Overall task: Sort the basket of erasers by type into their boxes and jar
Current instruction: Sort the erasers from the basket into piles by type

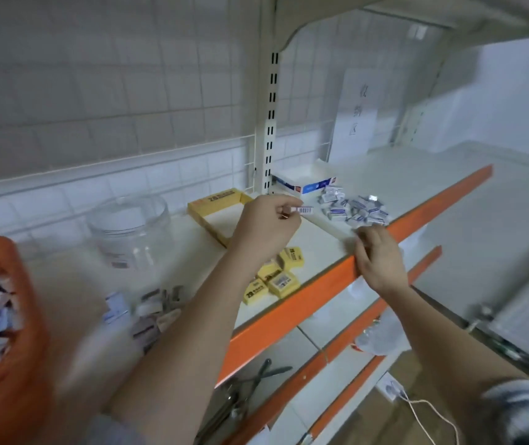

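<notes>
The left hand (pixel 264 224) pinches a small wrapped eraser (pixel 303 209), its long axis level, pointing toward the loose pile (pixel 354 209) near the shelf's (pixel 385 178) front edge. The right hand (pixel 377 256) rests on that edge, fingers curled; whether its grip holds anything I cannot tell.
</notes>
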Available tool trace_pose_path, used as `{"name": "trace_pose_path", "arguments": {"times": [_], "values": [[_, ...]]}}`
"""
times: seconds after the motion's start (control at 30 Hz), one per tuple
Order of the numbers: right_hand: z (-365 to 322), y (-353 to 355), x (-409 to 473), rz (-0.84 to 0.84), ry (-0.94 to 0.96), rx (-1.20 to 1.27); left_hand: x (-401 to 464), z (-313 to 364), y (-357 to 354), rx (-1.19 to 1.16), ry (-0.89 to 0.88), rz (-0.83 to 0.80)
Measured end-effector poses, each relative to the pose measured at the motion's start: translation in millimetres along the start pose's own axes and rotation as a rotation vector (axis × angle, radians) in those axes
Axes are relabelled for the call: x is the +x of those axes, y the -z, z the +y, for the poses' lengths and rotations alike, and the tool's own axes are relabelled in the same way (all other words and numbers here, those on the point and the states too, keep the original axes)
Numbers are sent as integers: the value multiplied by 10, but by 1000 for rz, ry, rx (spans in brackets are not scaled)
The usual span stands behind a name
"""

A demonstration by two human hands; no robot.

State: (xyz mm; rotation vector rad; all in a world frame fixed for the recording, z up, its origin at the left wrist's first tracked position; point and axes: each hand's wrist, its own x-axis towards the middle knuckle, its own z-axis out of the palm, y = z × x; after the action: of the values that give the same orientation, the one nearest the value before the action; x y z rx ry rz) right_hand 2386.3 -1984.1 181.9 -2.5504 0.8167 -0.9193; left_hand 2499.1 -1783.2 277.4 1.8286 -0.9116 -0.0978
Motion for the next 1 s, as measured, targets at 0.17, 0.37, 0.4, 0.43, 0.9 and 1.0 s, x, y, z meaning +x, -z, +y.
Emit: {"name": "trace_pose_path", "arguments": {"times": [0.17, 0.37, 0.4, 0.43, 0.9, 1.0], "values": [[136, -170, 9, 111, 93, 160, 739, -5, -594, -3, 17, -81], [197, -227, 59, 158, 122, 219, 1327, -207, -1159, 137, 49, -193], [205, -239, 59, 162, 120, 224, 1373, -229, -1225, 143, 44, -212], [209, -246, 58, 165, 117, 226, 1405, -244, -1272, 155, 35, -229], [102, -146, 32, 68, 48, 157, 1070, -13, -292, 456, -17, -329], [-121, -106, 7, 59, -56, 228, 705, 43, 145, 421, -1, -238]]}}
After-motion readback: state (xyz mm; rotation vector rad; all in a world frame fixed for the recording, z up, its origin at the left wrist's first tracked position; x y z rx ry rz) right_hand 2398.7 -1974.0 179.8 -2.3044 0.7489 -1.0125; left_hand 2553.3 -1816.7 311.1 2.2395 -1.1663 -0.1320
